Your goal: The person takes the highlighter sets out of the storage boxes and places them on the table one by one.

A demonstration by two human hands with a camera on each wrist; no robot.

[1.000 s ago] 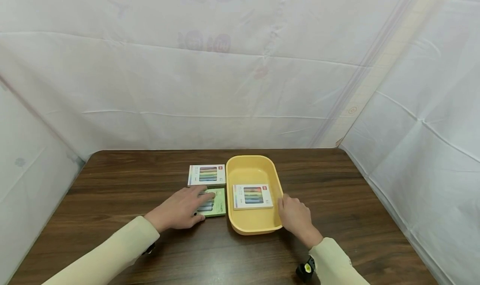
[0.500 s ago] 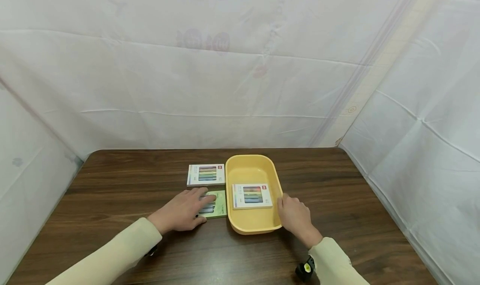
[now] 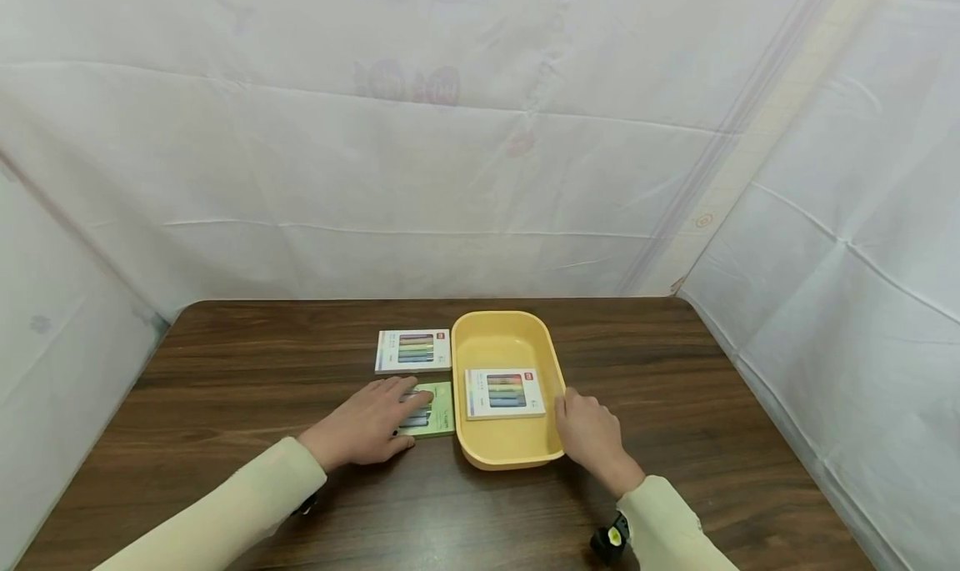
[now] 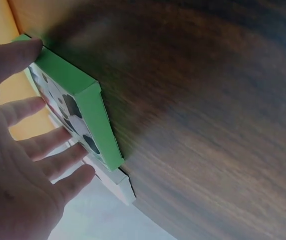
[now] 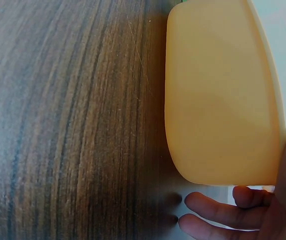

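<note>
My left hand [image 3: 363, 425] lies over a flat green box [image 3: 442, 408] with a window showing pen-like sticks, left of a yellow plastic tray [image 3: 506, 448]. In the left wrist view its fingers spread loosely over the face of the box, the thumb at its near edge. Part of the box is hidden under the hand. My right hand [image 3: 592, 433] holds the tray by its right rim. From the right wrist, the tray's outer wall [image 5: 218, 95] fills much of the view, with fingers beside it.
Inside the tray lies a white box [image 3: 480, 400] with colourful sticks in its window. A matching white box [image 3: 388, 354] sits just beyond the green one, against the tray's left side. White cloth [image 3: 375, 162] hangs behind the dark wooden table [image 3: 420, 521].
Together with my left hand, the green box has shifted slightly toward me, widening the gap to the white box behind it. My right hand and the tray have stayed in place.
</note>
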